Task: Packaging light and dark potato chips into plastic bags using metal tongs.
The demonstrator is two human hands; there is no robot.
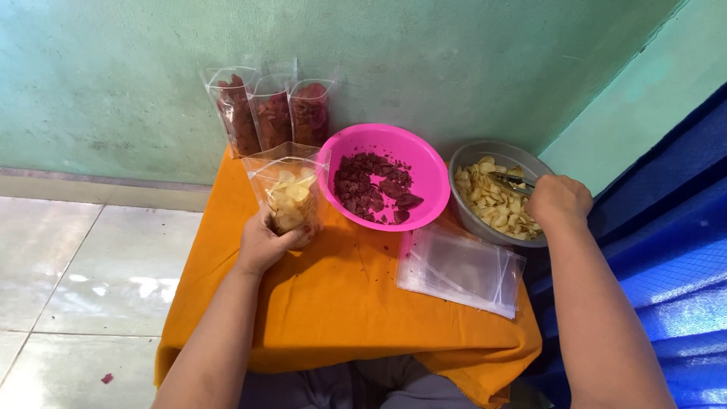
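My left hand (265, 242) grips an open clear plastic pouch (290, 189) that stands upright on the orange cloth and is partly filled with pale yellow chips. My right hand (558, 201) holds metal tongs (510, 182) whose tips reach into the grey metal bowl (468, 216) of pale yellow chips at the right. Between the two hands sits a pink plastic bowl (424, 163) with dark red chips in its bottom.
Three clear pouches of dark red chips (273, 113) stand against the green wall behind the table. A stack of empty clear pouches (462, 269) lies on the orange tablecloth (333, 310) in front of the bowls. Blue fabric (666, 250) is at the right, tiled floor at the left.
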